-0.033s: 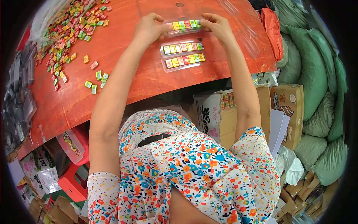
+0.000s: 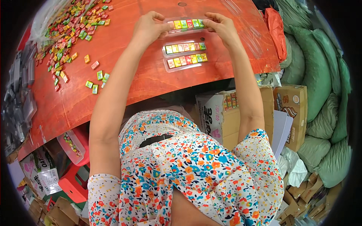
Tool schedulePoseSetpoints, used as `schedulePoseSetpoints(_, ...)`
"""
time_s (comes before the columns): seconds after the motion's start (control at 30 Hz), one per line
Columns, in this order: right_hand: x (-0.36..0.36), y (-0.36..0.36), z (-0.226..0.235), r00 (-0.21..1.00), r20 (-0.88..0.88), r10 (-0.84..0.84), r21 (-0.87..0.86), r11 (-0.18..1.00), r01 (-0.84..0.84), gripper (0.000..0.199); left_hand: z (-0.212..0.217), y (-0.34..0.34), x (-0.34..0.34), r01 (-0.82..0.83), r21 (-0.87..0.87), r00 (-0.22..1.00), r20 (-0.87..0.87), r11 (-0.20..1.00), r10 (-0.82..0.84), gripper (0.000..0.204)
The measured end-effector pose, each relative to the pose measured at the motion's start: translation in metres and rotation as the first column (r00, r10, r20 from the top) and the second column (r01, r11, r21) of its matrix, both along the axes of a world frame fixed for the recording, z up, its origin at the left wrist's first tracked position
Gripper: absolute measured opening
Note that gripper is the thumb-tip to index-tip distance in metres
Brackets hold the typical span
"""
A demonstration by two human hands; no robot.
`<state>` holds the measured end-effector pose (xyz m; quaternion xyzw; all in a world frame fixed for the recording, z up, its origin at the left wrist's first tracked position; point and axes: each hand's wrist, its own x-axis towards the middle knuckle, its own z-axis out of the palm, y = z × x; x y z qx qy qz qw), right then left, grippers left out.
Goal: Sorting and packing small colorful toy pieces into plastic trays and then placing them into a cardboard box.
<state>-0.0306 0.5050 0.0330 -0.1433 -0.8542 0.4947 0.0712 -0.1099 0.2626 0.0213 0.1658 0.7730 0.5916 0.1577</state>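
My left hand and my right hand are at the two ends of a row of small coloured boxes. The row runs red, yellow and green over a clear plastic tray. Thumb and fingers of each hand press in on an end box; the fingertips are partly hidden. Nearer to me lie two more clear trays, a middle one with a filled row and a near one with a filled row.
A big heap of loose small boxes covers the table's left, beside a clear plastic bag. Several strays lie by my left forearm. Clear plastic lids rest at the right. Cardboard boxes and green sacks stand below and beside the red table.
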Motion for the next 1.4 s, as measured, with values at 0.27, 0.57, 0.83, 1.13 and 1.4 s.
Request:
schedulePoseSetpoints(0.27, 0.053, -0.025, 0.0, 0.994, 0.075, 0.078, 0.078, 0.993, -0.084, 0.053, 0.011, -0.034, 0.047, 0.112, -0.243, 0.993, 0.009, 0.963, -0.114, 0.045)
schedulePoseSetpoints(0.57, 0.037, -0.014, -0.009, 0.976, 0.139, 0.166, 0.202, 0.96, -0.192, 0.059, 0.003, -0.027, 0.034, 0.101, -0.279, 0.992, -0.044, 0.955, -0.118, 0.057)
schedulePoseSetpoints(0.83, 0.078, -0.023, 0.001, 0.991, 0.074, 0.111, 0.211, 0.97, -0.124, 0.051, -0.018, -0.044, 0.053, 0.114, -0.144, 0.985, -0.109, 0.983, -0.131, 0.05)
schedulePoseSetpoints(1.13, 0.096, -0.042, 0.011, 0.972, 0.23, 0.054, 0.307, 0.943, -0.125, 0.048, 0.01, -0.039, 0.099, 0.126, -0.218, 0.987, 0.126, 0.968, -0.1, 0.041)
schedulePoseSetpoints(1.4, 0.148, -0.021, -0.008, 0.984, 0.147, 0.103, -0.524, 0.852, -0.01, 0.044, 0.001, -0.023, 0.095, 0.267, 0.059, 0.904, 0.33, 0.962, -0.271, 0.038)
